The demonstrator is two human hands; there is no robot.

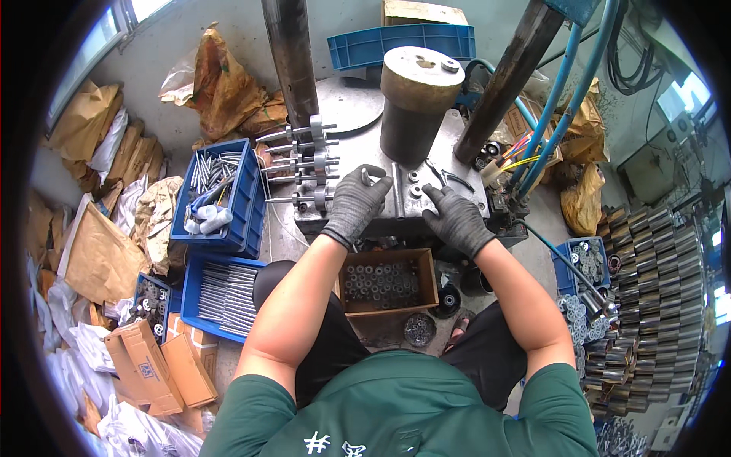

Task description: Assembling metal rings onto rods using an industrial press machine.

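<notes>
My left hand (356, 202), in a grey knit glove, is closed around a short metal pin (368, 177) whose shiny end shows between thumb and fingers. To its right, on the steel press bed (346, 151), lies a metal rod (398, 189). Over the bed's front part, my gloved right hand (458, 217) has thumb and fingers apart, nothing visible between them. Its fingertips are beside several small metal rings (415, 190). Behind them lies a pair of dark-handled pliers (451, 177). A thick steel cylinder (419, 103) stands behind both hands.
Rods with round gear-like parts (316, 164) sit at the bed's left edge. Blue bins of shafts (225, 293) stand at left. A wooden box (388, 282) of small rings is below the bed. Steel columns (289, 61) rise behind; stacked metal tubes (647, 289) fill the right.
</notes>
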